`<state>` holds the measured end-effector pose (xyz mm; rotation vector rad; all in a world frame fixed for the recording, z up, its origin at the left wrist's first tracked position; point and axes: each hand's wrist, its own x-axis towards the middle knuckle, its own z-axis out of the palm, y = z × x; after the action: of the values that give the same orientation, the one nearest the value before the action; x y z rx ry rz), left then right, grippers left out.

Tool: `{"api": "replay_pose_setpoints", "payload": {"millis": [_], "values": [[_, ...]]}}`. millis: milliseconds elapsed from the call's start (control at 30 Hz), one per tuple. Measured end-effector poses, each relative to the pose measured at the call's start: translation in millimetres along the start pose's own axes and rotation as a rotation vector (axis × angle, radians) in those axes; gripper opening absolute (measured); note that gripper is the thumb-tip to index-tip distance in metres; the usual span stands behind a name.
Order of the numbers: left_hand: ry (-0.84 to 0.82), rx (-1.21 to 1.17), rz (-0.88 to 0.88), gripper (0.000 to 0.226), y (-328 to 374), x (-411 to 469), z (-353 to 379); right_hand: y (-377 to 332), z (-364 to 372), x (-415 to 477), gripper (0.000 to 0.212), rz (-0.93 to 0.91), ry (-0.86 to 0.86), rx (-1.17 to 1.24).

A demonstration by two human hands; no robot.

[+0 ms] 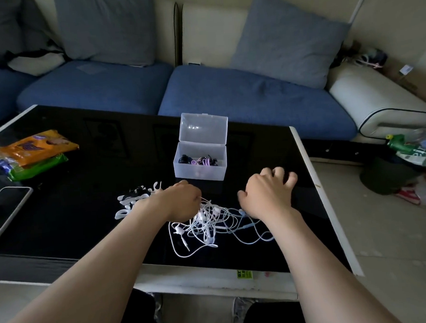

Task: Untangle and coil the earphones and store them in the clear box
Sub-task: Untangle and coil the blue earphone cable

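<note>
At the near edge of our black table [90,200], the tangled white earphones [208,225] lie in a heap just short of the clear box [199,170], whose lid stands open, ready to receive them. Our left hand [182,203] pinches a few strands at the top of the knot, apparently lifting them to find a free end. Our right hand [268,195] hovers beside the heap, fingers loosely bent and holding nothing, seemingly poised to take the next loop.
</note>
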<state>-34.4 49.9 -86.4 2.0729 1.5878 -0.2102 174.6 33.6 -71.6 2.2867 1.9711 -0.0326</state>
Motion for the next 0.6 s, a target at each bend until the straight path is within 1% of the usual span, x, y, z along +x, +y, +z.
{"api": "replay_pose_setpoints", "payload": {"millis": [67,100,133,167,200,233,300,333,400,467,533,600], "values": [[-0.005,-0.023,0.032,0.029,1.9,0.0,-1.4,-7.4,5.5,0.8,0.021,-0.090,-0.001,0.073],[-0.011,-0.029,0.047,0.030,3.4,0.5,-1.7,-10.5,6.4,0.8,0.019,-0.171,0.022,0.197],[-0.017,-0.032,0.061,0.031,5.7,0.3,-2.2,-13.5,5.8,0.6,0.023,-0.260,0.022,0.372],[-0.019,-0.032,0.069,0.030,7.6,0.5,-2.1,-15.5,3.9,-1.0,0.027,-0.333,-0.020,0.540],[-0.017,-0.032,0.073,0.029,9.4,0.3,-2.5,-17.5,1.1,-3.9,0.028,-0.386,-0.078,0.660],[-0.015,-0.034,0.071,0.028,9.9,0.0,-2.7,-19.9,-1.4,-7.1,0.023,-0.431,-0.117,0.710],[-0.020,-0.042,0.066,0.026,10.2,-0.5,-3.8,-22.3,-1.4,-9.7,0.007,-0.479,-0.134,0.703],[-0.027,-0.046,0.065,0.028,10.2,-0.9,-4.3,-22.5,0.4,-9.4,0.005,-0.499,-0.121,0.688],[-0.037,-0.055,0.059,0.033,10.0,-1.4,-5.7,-21.7,6.5,-5.5,0.006,-0.548,-0.073,0.627],[-0.044,-0.061,0.060,0.033,10.1,-2.5,-7.3,-20.9,9.6,-2.1,0.003,-0.569,-0.057,0.603],[-0.047,-0.062,0.063,0.032,10.6,-3.4,-8.4,-20.3,11.1,0.1,0.003,-0.576,-0.060,0.602],[-0.041,-0.069,0.062,0.026,8.9,-2.9,-7.5,-19.6,11.7,1.2,0.004,-0.568,-0.050,0.626]]}}
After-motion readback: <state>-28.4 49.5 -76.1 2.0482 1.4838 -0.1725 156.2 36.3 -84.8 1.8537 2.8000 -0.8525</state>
